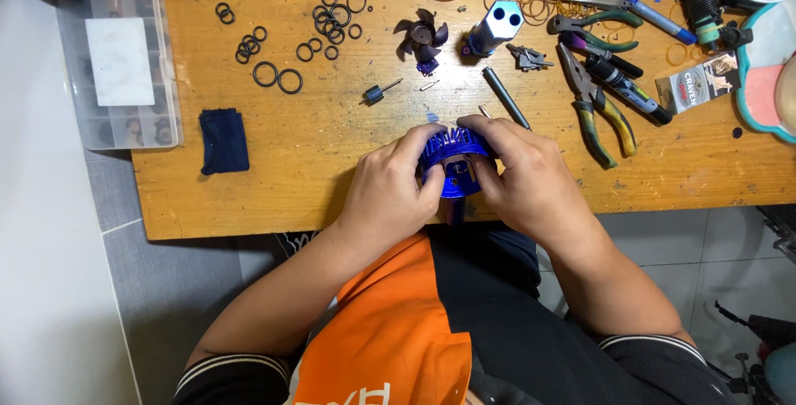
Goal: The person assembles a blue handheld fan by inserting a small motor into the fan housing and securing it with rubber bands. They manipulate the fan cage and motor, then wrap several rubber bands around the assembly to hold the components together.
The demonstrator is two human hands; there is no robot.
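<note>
Both hands, left hand (388,185) and right hand (531,177), fingers clamped on blue fan housing (452,156); clear organizer box (124,65) upper left holds black rings.

Black rubber rings (289,82), pliers (599,106) and a clear plastic organizer box (124,65) lie on the wooden table (332,173).

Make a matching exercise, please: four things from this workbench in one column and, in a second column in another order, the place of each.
Things:
1. blue ribbed part
2. dark fan blade
3. clear organizer box
4. dark blue cloth

Places:
A. at the left edge of the wooden table
B. between the left hand and the right hand
C. on the table just right of the box, near the front edge
D. mid-table, beside the black rubber rings

Pairs: 1-B, 2-D, 3-A, 4-C
</note>
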